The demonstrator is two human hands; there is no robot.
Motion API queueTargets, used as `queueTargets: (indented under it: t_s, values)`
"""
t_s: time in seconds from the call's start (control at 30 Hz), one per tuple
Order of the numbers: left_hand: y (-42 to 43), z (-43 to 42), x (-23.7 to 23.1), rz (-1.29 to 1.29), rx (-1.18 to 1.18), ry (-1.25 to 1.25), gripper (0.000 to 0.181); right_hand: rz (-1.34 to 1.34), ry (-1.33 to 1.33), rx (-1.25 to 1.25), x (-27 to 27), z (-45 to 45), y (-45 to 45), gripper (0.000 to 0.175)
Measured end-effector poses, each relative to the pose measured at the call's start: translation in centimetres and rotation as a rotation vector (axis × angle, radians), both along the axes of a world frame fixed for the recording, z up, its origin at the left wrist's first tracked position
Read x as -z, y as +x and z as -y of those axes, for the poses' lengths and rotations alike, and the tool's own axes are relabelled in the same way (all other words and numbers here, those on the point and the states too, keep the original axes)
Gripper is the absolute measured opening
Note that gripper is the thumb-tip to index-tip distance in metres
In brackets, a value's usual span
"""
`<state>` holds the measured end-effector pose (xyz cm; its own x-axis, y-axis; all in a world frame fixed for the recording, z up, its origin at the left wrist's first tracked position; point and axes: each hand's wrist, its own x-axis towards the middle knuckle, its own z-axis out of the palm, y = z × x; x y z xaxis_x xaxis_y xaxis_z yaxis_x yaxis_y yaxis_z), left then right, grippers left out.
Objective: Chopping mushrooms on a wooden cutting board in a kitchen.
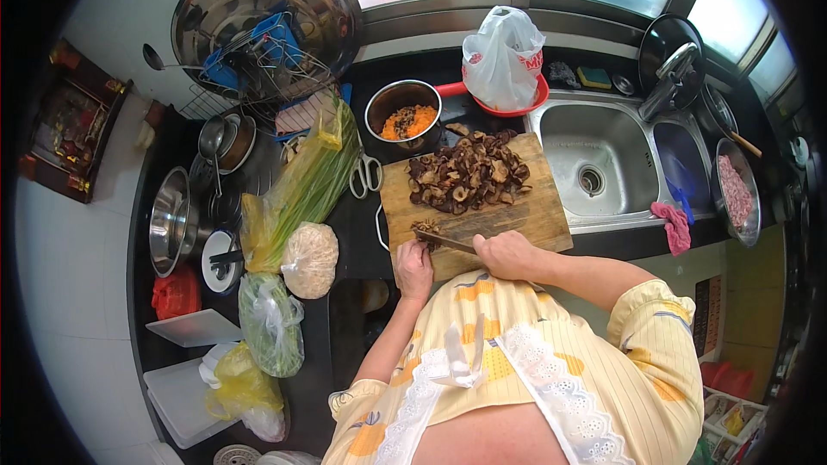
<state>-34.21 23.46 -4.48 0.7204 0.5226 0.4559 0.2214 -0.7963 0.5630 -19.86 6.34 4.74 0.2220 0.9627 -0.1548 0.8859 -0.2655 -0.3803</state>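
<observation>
My right hand (507,256) grips the handle of a kitchen knife (451,242), its blade pointing left across the wooden cutting board (543,219). Under and beside the blade tip lies a small heap of cut mushroom pieces (425,227). The fingers of my left hand (413,269) are bent down at the board's left front edge, holding mushroom pieces against the blade; the fingertips partly hide them. Farther back on the board spreads a large pile of dark brown mushrooms (468,171), seemingly rehydrated shiitake.
Behind the board stands a steel pot (404,93) with chopped orange and brown food. A white plastic bag (502,64) sits in a red colander (541,95). Right is a sink (591,142) and a bowl of minced meat (735,197). Scissors (366,175) and bagged green vegetables (310,187) lie left.
</observation>
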Motion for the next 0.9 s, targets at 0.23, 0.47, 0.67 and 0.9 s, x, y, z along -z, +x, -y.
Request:
queueTargets:
  t_s: [0.23, 0.47, 0.67, 0.9]
  values:
    - [0.5, -0.2, 0.5, 0.034, 0.012, -0.019, 0.008, -0.051, 0.036, -0.002, 1.7, -1.1, -0.2, 0.015]
    - [0.1, 0.6, 0.1, -0.017, -0.009, 0.097, 0.009, 0.006, 0.097, 0.029, 2.2, -2.3, -0.4, 0.014]
    - [-0.9, 0.2, 0.5, -0.006, 0.017, -0.009, 0.012, 0.020, 0.061, 0.034, -0.5, -1.1, -0.8, 0.013]
    - [-0.3, 0.1, 0.6, 0.027, 0.022, 0.030, 0.011, -0.002, -0.072, -0.008, -0.8, 0.2, -1.2, 0.015]
